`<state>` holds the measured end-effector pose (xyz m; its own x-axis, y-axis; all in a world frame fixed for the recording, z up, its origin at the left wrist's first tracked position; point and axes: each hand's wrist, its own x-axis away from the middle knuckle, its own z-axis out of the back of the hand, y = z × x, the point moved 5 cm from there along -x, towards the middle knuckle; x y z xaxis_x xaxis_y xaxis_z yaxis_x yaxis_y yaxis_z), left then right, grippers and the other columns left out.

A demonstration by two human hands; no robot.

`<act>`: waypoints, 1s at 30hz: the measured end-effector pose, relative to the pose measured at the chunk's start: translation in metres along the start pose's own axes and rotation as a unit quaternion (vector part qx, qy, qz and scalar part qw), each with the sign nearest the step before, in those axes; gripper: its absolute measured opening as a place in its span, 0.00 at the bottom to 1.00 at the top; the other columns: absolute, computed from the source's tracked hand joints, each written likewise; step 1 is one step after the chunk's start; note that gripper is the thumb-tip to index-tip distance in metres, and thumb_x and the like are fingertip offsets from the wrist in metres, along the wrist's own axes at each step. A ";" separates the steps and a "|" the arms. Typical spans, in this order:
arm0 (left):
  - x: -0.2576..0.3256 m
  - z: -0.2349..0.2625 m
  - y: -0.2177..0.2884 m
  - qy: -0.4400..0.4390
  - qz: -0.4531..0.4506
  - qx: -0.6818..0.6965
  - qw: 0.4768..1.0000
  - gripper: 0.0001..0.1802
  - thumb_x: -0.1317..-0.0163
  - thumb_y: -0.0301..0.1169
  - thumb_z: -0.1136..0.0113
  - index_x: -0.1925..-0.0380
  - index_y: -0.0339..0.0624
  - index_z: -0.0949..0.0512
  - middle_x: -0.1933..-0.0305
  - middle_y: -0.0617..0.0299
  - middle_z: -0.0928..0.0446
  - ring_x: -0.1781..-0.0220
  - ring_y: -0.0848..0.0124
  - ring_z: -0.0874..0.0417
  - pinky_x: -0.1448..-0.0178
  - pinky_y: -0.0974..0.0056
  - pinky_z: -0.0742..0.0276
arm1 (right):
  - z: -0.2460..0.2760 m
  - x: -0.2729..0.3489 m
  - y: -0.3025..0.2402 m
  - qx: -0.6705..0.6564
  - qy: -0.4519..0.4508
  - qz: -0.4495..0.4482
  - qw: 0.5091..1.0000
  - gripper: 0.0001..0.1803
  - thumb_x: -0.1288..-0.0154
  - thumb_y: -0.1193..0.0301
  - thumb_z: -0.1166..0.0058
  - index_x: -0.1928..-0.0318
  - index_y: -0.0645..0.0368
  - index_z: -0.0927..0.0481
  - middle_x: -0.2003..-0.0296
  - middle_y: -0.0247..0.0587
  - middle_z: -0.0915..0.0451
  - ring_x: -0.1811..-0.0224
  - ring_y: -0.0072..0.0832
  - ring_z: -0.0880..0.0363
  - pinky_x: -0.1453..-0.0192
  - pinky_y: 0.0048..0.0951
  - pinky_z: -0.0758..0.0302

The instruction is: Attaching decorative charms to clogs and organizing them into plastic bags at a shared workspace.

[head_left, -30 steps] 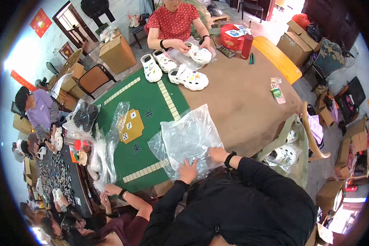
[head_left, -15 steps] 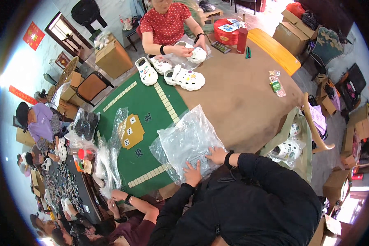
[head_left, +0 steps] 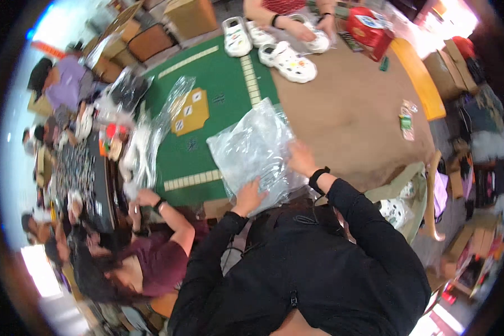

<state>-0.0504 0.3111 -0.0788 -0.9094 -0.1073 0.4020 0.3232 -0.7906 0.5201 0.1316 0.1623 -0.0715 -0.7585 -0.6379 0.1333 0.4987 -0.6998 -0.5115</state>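
Observation:
A flat clear plastic bag (head_left: 251, 143), apparently one of several stacked, lies across the green and brown table coverings in front of me. My left hand (head_left: 250, 198) rests on its near edge, fingers extended and slightly apart. At the bag's right edge is my right hand (head_left: 302, 160), its fingers stretched onto the plastic; they are somewhat blurred. Across the table, a white clog (head_left: 288, 61) with small charms stands beside another white clog (head_left: 237, 38). A person in red there handles a further white clog (head_left: 318, 42).
A loose plastic sleeve (head_left: 171, 115) lies on the left of the green mat (head_left: 207, 157). At the table's right edge hangs a green cloth bag (head_left: 414, 215) holding white clogs, beside a wooden chair arm (head_left: 432, 196). A person in maroon (head_left: 157, 257) sits close on my left.
My view has shifted, so the table's far side sits higher in it. My right hand has moved up along the bag's right edge. The left hand stays on the near edge.

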 end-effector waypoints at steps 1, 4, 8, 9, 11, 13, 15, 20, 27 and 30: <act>0.004 0.004 -0.005 0.009 0.022 0.009 1.000 0.39 0.47 0.50 0.44 0.37 0.48 0.44 0.45 0.30 0.40 0.51 0.37 0.31 0.48 0.46 0.34 | 0.002 0.003 0.004 -0.017 0.012 -0.067 0.998 0.32 0.49 0.61 0.45 0.44 0.59 0.37 0.46 0.54 0.35 0.41 0.48 0.39 0.43 0.49 0.39; 0.000 0.043 -0.007 0.244 0.068 -0.156 0.955 0.36 0.46 0.48 0.45 0.38 0.54 0.43 0.42 0.34 0.42 0.45 0.37 0.37 0.45 0.42 0.39 | -0.034 0.006 0.062 0.055 0.062 -0.161 0.983 0.39 0.50 0.62 0.43 0.41 0.66 0.44 0.45 0.62 0.37 0.40 0.49 0.40 0.39 0.46 0.40; 0.020 -0.004 -0.097 0.268 0.203 0.003 0.942 0.34 0.49 0.37 0.42 0.40 0.65 0.39 0.46 0.36 0.40 0.47 0.37 0.37 0.46 0.45 0.38 | -0.042 0.004 -0.011 -0.102 -0.117 -0.061 0.986 0.35 0.54 0.66 0.41 0.45 0.69 0.36 0.44 0.64 0.40 0.41 0.48 0.38 0.39 0.40 0.38; -0.005 0.009 -0.059 0.219 0.177 0.064 0.957 0.34 0.50 0.32 0.42 0.40 0.61 0.38 0.48 0.37 0.37 0.47 0.39 0.36 0.45 0.47 0.37 | -0.065 0.004 0.049 -0.137 -0.057 -0.096 0.984 0.29 0.55 0.67 0.41 0.52 0.69 0.31 0.47 0.62 0.36 0.45 0.47 0.34 0.42 0.41 0.36; -0.018 0.016 -0.039 0.224 0.114 0.138 0.958 0.32 0.49 0.28 0.45 0.41 0.57 0.36 0.50 0.38 0.36 0.47 0.41 0.35 0.45 0.50 0.37 | -0.084 0.002 0.075 -0.190 -0.041 -0.132 0.972 0.20 0.56 0.67 0.40 0.64 0.69 0.24 0.57 0.59 0.28 0.54 0.45 0.27 0.50 0.40 0.31; -0.006 0.017 -0.046 0.244 0.079 0.214 0.943 0.30 0.48 0.24 0.47 0.42 0.52 0.35 0.53 0.38 0.35 0.47 0.43 0.35 0.44 0.52 0.36 | -0.060 0.008 0.040 -0.246 -0.080 -0.113 0.959 0.16 0.54 0.68 0.41 0.68 0.69 0.24 0.70 0.53 0.22 0.65 0.41 0.23 0.60 0.36 0.29; -0.013 0.027 -0.041 0.288 0.094 0.236 0.923 0.28 0.49 0.19 0.51 0.43 0.44 0.34 0.51 0.38 0.35 0.46 0.46 0.34 0.42 0.55 0.38 | -0.038 0.014 0.046 -0.283 -0.029 -0.112 0.952 0.16 0.51 0.69 0.43 0.65 0.68 0.25 0.66 0.54 0.22 0.63 0.40 0.23 0.58 0.34 0.29; -0.041 0.035 -0.009 0.303 -0.025 0.236 0.923 0.29 0.50 0.18 0.54 0.44 0.38 0.36 0.45 0.35 0.37 0.42 0.43 0.37 0.40 0.55 0.39 | 0.003 0.031 0.088 -0.164 0.063 -0.123 0.977 0.20 0.48 0.67 0.43 0.58 0.66 0.28 0.64 0.56 0.22 0.59 0.48 0.24 0.53 0.39 0.30; -0.057 -0.002 -0.023 0.221 -0.091 0.179 0.954 0.28 0.57 0.16 0.57 0.49 0.29 0.33 0.47 0.41 0.33 0.46 0.48 0.32 0.43 0.58 0.34 | 0.030 0.067 0.089 -0.027 0.121 -0.225 0.966 0.31 0.54 0.59 0.37 0.53 0.66 0.31 0.59 0.57 0.25 0.54 0.48 0.27 0.51 0.41 0.31; -0.063 -0.007 -0.035 0.228 -0.083 0.154 0.958 0.28 0.55 0.17 0.57 0.48 0.30 0.33 0.48 0.40 0.34 0.46 0.47 0.32 0.41 0.58 0.36 | 0.028 0.072 0.084 -0.003 0.172 -0.188 0.967 0.40 0.57 0.58 0.35 0.46 0.64 0.36 0.55 0.56 0.28 0.49 0.49 0.31 0.47 0.42 0.33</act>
<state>-0.0063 0.3418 -0.1276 -0.9519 -0.3039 -0.0395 0.1632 -0.6116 0.7741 0.1303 0.0484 -0.0816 -0.9807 -0.1943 0.0213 0.1595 -0.8585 -0.4874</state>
